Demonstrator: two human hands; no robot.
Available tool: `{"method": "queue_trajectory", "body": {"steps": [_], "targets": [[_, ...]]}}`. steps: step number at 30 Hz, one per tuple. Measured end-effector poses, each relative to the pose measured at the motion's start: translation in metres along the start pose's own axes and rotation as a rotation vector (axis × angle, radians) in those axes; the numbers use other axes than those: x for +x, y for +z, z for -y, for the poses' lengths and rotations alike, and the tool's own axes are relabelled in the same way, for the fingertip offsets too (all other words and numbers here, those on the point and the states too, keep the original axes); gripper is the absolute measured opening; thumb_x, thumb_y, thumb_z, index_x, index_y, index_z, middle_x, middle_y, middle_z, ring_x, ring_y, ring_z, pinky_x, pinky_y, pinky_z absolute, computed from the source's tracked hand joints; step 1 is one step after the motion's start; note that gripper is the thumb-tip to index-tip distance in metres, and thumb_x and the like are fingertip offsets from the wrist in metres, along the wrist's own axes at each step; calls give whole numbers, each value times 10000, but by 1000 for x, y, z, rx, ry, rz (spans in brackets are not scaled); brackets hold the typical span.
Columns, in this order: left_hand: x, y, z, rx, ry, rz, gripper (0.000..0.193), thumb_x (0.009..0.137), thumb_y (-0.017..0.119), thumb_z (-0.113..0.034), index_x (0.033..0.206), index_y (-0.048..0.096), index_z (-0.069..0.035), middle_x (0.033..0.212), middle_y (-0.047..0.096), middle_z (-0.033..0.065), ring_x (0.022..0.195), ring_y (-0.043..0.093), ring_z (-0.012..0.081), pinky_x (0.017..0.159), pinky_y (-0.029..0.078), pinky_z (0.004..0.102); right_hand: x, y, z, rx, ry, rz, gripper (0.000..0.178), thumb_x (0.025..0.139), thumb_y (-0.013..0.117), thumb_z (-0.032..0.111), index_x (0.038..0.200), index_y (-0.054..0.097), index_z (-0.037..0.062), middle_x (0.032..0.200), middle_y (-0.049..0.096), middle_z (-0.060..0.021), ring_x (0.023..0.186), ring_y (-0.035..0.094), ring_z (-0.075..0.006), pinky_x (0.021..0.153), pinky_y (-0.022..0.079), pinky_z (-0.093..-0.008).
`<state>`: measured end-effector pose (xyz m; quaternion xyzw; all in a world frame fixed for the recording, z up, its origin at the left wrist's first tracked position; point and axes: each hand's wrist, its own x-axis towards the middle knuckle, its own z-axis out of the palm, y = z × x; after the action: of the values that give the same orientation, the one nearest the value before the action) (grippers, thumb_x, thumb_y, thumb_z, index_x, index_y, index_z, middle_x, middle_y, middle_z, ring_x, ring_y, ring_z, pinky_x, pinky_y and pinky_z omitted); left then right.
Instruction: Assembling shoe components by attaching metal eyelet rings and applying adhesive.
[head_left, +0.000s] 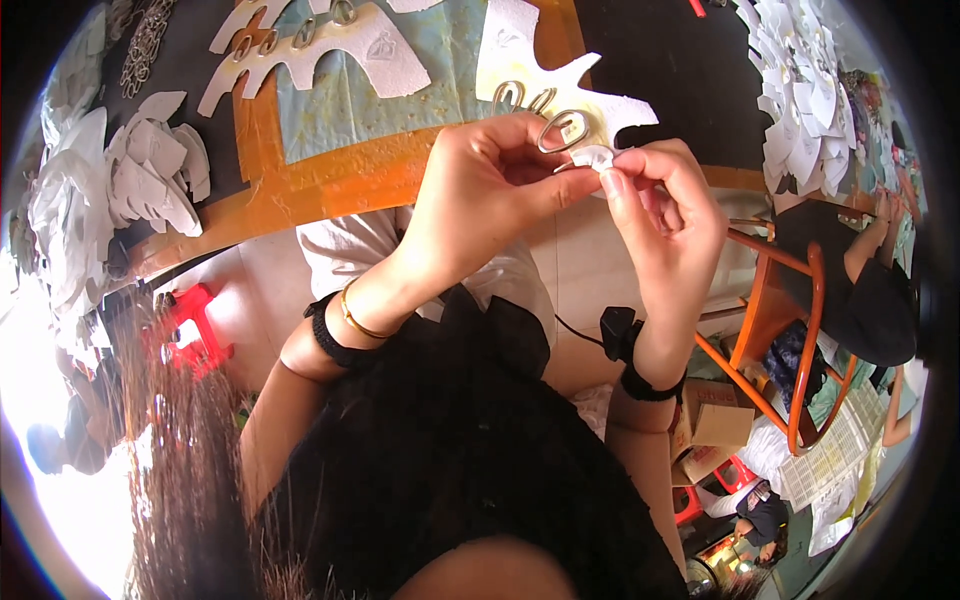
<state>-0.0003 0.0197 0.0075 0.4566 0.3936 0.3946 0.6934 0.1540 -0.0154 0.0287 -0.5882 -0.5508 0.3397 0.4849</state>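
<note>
My left hand [465, 205] and my right hand [670, 215] meet at the table's near edge, fingertips close together. Both pinch a small white strip [595, 157] that looks folded, beside an oval metal ring [562, 132]. This strip seems to belong to a white, scallop-edged cut piece [530, 55], which lies just beyond my fingers with more rings on it. To its left, a similar white cut piece [385, 65] carries several metal rings [305, 33] along its curved edge. How the strip passes the ring is hidden by my fingers.
A stained blue-green sheet [350, 125] covers part of the dark table, bordered by brown tape [300, 220]. White cut pieces are heaped at left [160, 165] and right [800, 95]. Linked metal rings [148, 45] lie far left. An orange-framed chair [815, 300] and cardboard boxes [720, 412] stand right.
</note>
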Motion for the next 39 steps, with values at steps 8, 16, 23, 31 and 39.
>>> {"method": "queue_trajectory", "body": {"steps": [8, 16, 23, 31, 39], "targets": [[-3, 5, -4, -69, -104, 35, 169, 789, 662, -32, 922, 569, 17, 886, 635, 58, 818, 589, 91, 754, 481, 223, 1, 8, 4, -75, -44, -41, 114, 706, 650, -25, 745, 554, 24, 754, 503, 22, 601, 415, -15, 476, 295, -145], [-3, 10, -3, -242, 16, -17, 170, 814, 652, -85, 911, 546, 5, 872, 611, 37, 816, 557, 51, 719, 467, 192, 5, 17, 1, -84, -142, -178, 143, 698, 671, 6, 794, 568, 24, 802, 539, -20, 641, 502, -132, 557, 410, -248], [-1, -5, 14, -48, 249, 47, 190, 821, 624, -45, 1001, 599, 11, 949, 619, 57, 827, 584, 96, 735, 477, 222, -3, 10, -2, -341, -340, -74, 124, 750, 650, 55, 830, 573, 0, 736, 577, -66, 646, 555, -169, 595, 442, -259], [4, -15, -6, -967, -557, 349, 175, 838, 619, -135, 970, 621, -20, 923, 627, 37, 829, 600, 103, 720, 500, 201, -2, 14, -11, 1023, 507, 198, 174, 809, 626, 152, 802, 563, -10, 699, 550, 12, 609, 477, -20, 546, 373, -160], [-6, -4, -7, -57, -42, -26, 148, 819, 640, -77, 933, 586, -1, 847, 632, 64, 764, 589, 86, 725, 472, 200, -9, 28, -20, -93, -99, -169, 182, 747, 659, 66, 709, 486, 22, 662, 495, 33, 577, 399, -25, 492, 331, -186]]}}
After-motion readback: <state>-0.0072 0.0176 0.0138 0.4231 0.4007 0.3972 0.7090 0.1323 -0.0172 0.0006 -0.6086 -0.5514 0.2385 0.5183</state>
